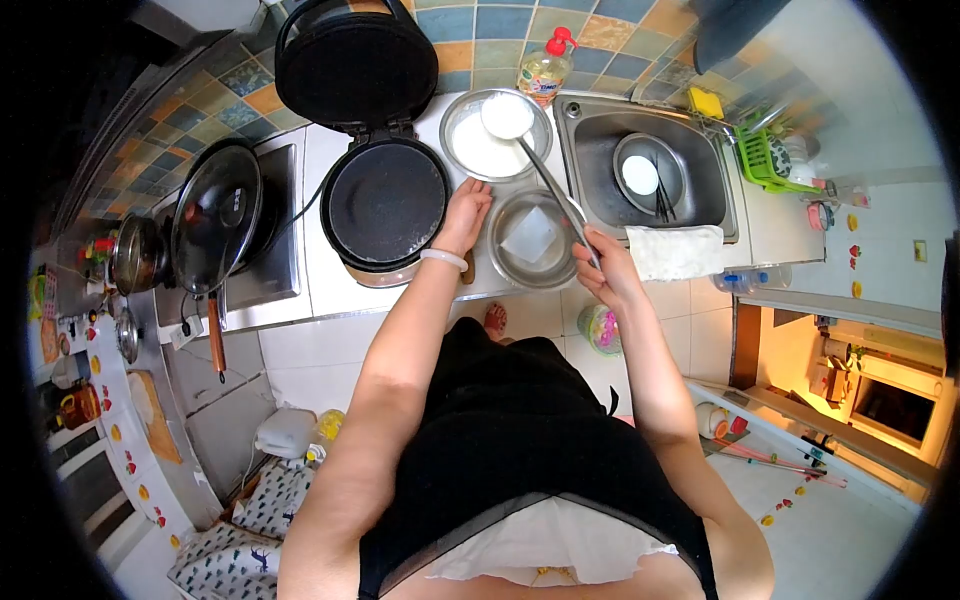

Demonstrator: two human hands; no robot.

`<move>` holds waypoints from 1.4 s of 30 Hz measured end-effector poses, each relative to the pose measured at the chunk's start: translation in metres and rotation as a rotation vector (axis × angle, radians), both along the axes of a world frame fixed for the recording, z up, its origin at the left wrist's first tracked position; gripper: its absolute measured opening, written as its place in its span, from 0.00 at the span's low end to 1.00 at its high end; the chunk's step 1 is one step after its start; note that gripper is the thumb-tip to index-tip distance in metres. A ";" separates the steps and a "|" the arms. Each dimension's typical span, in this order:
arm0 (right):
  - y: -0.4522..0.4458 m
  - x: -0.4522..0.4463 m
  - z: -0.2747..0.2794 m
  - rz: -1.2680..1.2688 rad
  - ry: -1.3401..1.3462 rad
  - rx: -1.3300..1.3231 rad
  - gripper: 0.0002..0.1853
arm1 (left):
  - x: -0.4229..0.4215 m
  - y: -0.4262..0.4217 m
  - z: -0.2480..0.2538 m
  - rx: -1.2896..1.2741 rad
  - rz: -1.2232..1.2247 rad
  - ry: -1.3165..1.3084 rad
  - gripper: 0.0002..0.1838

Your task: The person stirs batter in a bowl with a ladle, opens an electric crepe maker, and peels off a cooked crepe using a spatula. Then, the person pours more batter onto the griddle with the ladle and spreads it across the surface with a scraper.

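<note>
Your top bowl (543,126), a steel one at the back of the counter, holds white liquid, and the head of your ladle (549,181) hangs over its far side with more white in it. Just nearer to you, the lower bowl (545,273) has a pale, see-through square piece (528,234) lying in it. In the sink (598,130) on your right sits a third bowl (676,168), with a round white patch inside and dark chopsticks (661,190) leaning in it; you can't tell whether that patch is liquid or solid. The bottle (544,76) behind the counter has a red pump top and pale yellow contents, and the green basket (752,158) past the sink holds dishes. Your right hand (610,266) has its fingers closed round the end of the ladle, so the handle runs from your grip up and leftward, across the lower bowl's right edge, to the head well ahead of your fingertips. Your left hand (467,214) has its fingers close together at the near left edge of the top bowl; you can't tell from this angle whether they grip the rim or only rest against it. Just left of that hand lies the black griddle (388,205), its lid (357,72) raised behind.
</note>
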State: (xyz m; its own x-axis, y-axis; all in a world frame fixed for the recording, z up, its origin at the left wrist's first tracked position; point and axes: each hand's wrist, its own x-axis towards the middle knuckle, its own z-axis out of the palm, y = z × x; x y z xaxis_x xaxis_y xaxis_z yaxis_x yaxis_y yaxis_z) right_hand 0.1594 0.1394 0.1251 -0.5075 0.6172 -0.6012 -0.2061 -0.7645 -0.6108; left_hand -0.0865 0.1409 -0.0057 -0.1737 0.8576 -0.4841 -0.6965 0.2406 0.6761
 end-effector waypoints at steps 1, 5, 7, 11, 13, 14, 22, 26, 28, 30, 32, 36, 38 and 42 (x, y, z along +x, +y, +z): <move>0.002 -0.002 -0.010 0.005 -0.027 -0.015 0.12 | 0.000 0.000 -0.001 -0.007 0.004 0.001 0.41; 0.007 -0.001 -0.020 0.029 -0.022 -0.059 0.13 | 0.002 -0.002 0.000 -0.021 0.025 0.010 0.40; 0.007 0.004 -0.011 0.041 0.019 -0.066 0.14 | 0.002 -0.004 -0.001 -0.007 0.021 0.007 0.40; 0.014 0.004 0.024 0.042 0.070 -0.097 0.17 | 0.004 -0.004 0.003 0.018 0.013 -0.011 0.38; 0.018 0.004 0.035 0.042 0.115 -0.125 0.18 | 0.008 -0.005 0.015 0.039 0.006 -0.018 0.38; 0.020 0.004 0.039 0.046 0.146 -0.136 0.18 | 0.009 -0.006 0.021 0.049 0.005 -0.022 0.38; 0.029 -0.009 0.009 0.089 0.009 -0.056 0.16 | 0.011 -0.007 0.011 0.057 0.028 -0.044 0.38; 0.030 -0.006 0.014 0.086 -0.021 -0.027 0.15 | 0.011 -0.007 0.013 0.052 0.032 -0.038 0.38; 0.027 0.001 0.035 0.088 0.005 0.001 0.15 | 0.012 -0.006 0.018 0.064 0.015 -0.020 0.38; 0.027 0.007 0.052 0.097 0.050 0.027 0.16 | 0.013 -0.004 0.019 0.078 0.004 -0.014 0.38; 0.027 0.007 0.055 0.080 0.068 0.013 0.16 | 0.013 -0.003 0.017 0.089 0.003 -0.020 0.38; 0.037 0.005 0.004 0.088 -0.034 -0.014 0.15 | 0.020 -0.005 0.016 0.062 0.026 -0.055 0.39; 0.037 0.001 -0.009 0.087 -0.104 -0.019 0.15 | 0.021 -0.006 0.010 0.060 0.002 -0.029 0.38; 0.033 0.005 0.011 0.117 -0.080 0.006 0.15 | 0.024 -0.009 0.019 0.055 0.016 -0.026 0.38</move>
State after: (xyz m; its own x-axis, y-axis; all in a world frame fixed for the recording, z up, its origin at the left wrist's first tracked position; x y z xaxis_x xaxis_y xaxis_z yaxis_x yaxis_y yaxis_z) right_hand 0.1640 0.1722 0.1364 -0.5269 0.5606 -0.6388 -0.0662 -0.7764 -0.6267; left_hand -0.0628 0.1319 0.0136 -0.1757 0.8803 -0.4406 -0.7173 0.1921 0.6697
